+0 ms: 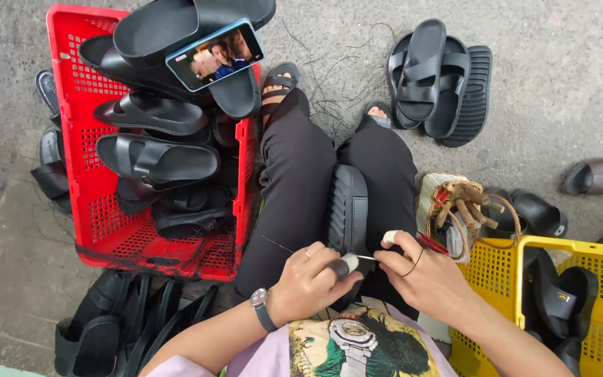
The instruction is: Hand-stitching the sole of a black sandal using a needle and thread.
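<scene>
One black rubber sandal (347,206) is held sole-up between the knees, and it is the landmark for everything else. Right at its near end, a small tool with a pale grey handle (345,264) is pinched in the left hand (308,283), with the fingers curled tight around it. A thin metal tip is pointed across to the right hand (423,276), which is kept just beside the sandal's near right corner. Its fingers are pressed together in a pinch on something small, and a white wrap is seen on one fingertip. What is pinched cannot be made out. A thin dark thread (277,245) is stretched away to the left of the sandal.

The work on this sandal looks only partly done, as a guess, because it is being worked on now and loose threads are left on the ground beyond it.

A red plastic crate with holes (78,174) is placed to the left of the sandal. It is filled with many black sandals, and a phone with a lit screen (215,54) is laid on top of them. A yellow plastic crate with holes (497,272) is placed to the right, and a few black sandals are seen in it. A small woven basket (430,199) is set between the sandal and the yellow crate, with wooden-handled tools (470,206) stuck in it. More black sandals are left on the ground, far from the sandal.
</scene>
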